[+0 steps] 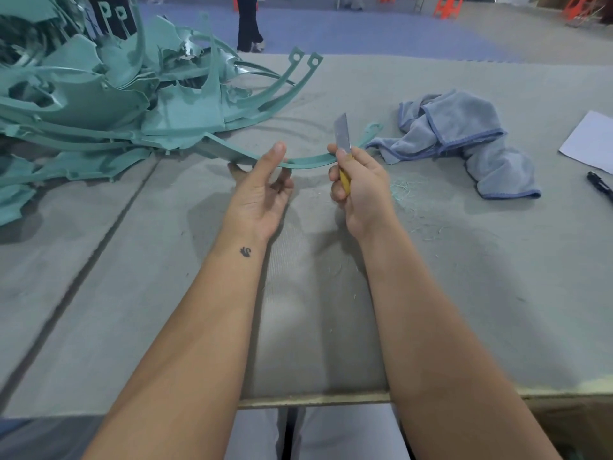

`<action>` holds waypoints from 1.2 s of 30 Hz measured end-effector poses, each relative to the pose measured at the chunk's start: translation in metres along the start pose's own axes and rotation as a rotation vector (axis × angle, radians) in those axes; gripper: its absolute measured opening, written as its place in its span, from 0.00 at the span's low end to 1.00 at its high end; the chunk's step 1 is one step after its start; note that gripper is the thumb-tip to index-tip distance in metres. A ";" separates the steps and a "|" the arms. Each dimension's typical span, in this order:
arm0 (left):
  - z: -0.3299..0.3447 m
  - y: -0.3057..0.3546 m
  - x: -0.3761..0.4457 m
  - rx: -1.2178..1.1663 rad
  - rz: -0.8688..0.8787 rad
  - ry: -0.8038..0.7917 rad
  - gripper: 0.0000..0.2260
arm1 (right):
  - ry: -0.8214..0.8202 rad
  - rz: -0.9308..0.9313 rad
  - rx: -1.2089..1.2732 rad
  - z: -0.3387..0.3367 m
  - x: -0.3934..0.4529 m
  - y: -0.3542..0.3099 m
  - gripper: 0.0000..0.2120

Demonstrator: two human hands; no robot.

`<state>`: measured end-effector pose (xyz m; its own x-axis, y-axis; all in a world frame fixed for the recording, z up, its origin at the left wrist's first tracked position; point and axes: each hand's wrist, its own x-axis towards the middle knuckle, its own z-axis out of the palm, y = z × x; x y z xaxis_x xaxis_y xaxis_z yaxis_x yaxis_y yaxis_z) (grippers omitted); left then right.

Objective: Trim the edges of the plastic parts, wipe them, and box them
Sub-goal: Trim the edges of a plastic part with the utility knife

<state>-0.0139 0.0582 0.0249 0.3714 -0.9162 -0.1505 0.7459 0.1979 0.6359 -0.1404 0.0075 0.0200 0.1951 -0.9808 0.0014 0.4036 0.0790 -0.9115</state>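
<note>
Left hand [265, 190] pinches a curved green plastic strip [308, 161] between thumb and fingers, lifting that stretch just off the tabletop [331, 310]. The strip's left end runs back into the heap of green plastic parts [99, 104]; its right end reaches toward the cloth. Likely held so to steady the edge and keep it taut for the blade.

Right hand [358, 190] is wrapped round the yellow handle of a knife [343, 137], blade pointing up and away, right beside the strip at its edge. Whether the blade touches the plastic, I cannot tell. Hands close together, one either side of the working spot.

Thin green shavings [401, 187] lie just right of the hands.

Grey-blue cloth [464, 137] lies crumpled near the right, probably parked within reach for wiping.

Containers: no box in view. Sheet of paper [590, 141] and a pen [600, 187] at the far right edge.
</note>
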 end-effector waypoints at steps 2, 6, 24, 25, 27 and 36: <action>-0.001 0.000 0.003 0.016 0.041 0.055 0.17 | 0.015 0.017 -0.023 0.004 0.001 0.000 0.17; 0.000 0.003 0.003 -0.075 0.066 0.114 0.14 | 0.019 -0.061 -0.122 0.006 -0.001 0.003 0.18; 0.000 -0.002 0.011 0.055 -0.033 0.071 0.05 | -0.002 -0.111 -0.269 0.019 -0.001 0.018 0.10; -0.001 -0.002 0.011 0.080 -0.081 0.047 0.07 | 0.006 -0.097 -0.243 0.019 -0.001 0.017 0.10; -0.003 0.000 0.010 0.102 -0.150 -0.023 0.11 | 0.013 -0.068 -0.182 0.020 0.000 0.015 0.09; -0.005 -0.003 0.002 0.269 -0.081 -0.330 0.12 | 0.055 0.171 0.128 0.014 0.006 -0.003 0.09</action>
<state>-0.0135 0.0577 0.0190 0.0882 -0.9960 0.0141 0.5788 0.0627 0.8131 -0.1277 0.0040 0.0282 0.2228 -0.9591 -0.1744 0.4794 0.2635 -0.8371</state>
